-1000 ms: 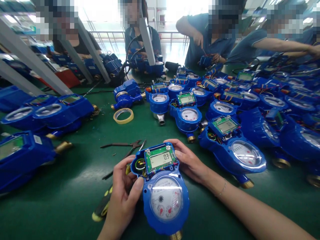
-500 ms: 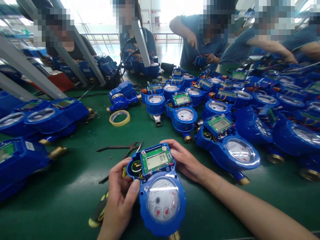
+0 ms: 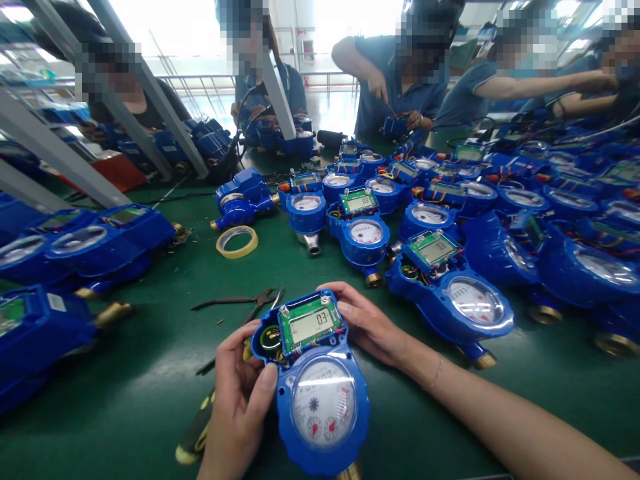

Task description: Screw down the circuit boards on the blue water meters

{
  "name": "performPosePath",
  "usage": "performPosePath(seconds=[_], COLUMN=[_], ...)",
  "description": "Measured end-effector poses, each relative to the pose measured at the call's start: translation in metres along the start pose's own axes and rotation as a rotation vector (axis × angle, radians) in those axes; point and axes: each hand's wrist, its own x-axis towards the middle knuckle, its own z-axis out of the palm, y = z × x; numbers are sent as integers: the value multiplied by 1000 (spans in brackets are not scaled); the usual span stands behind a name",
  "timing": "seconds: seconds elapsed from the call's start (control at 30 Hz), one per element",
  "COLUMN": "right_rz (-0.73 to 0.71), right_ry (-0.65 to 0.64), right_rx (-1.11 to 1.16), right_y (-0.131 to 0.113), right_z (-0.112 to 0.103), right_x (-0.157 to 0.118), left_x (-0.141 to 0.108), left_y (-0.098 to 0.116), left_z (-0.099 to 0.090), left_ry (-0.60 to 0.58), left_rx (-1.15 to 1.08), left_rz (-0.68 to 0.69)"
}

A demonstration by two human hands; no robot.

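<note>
A blue water meter with a round dial and a lit green circuit board is held between both of my hands, its brass end toward me. Around its left side wraps my left hand, thumb on the housing edge. My right hand grips the upper right corner, by the display. The display appears to read 03 or 0.3. Behind my left hand lie pliers and a screwdriver with a black and yellow handle, partly hidden.
A roll of yellow tape lies beyond the pliers. More blue meters crowd the right side, including a near one, and others stand on the left. Several co-workers sit across the green table, one working on a meter.
The meter stays in both hands, almost unmoved. The view has shifted slightly. At the far right, a co-worker's arm has risen.
</note>
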Motion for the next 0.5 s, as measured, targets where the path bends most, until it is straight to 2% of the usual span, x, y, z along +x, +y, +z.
performPosePath(seconds=[0.13,0.37,0.5], right_rz=[6,4,-15], right_ry=[8,-6,-3], right_rx=[15,44,50], right_y=[0,0,1], right_z=[0,-1,1], right_x=[0,1,0], left_x=[0,-5,-4], left_y=[1,19,19], left_z=[2,17,20], left_ry=[7,64,125], left_rx=[-15,-67,-124], left_rz=[-24,-122,-112])
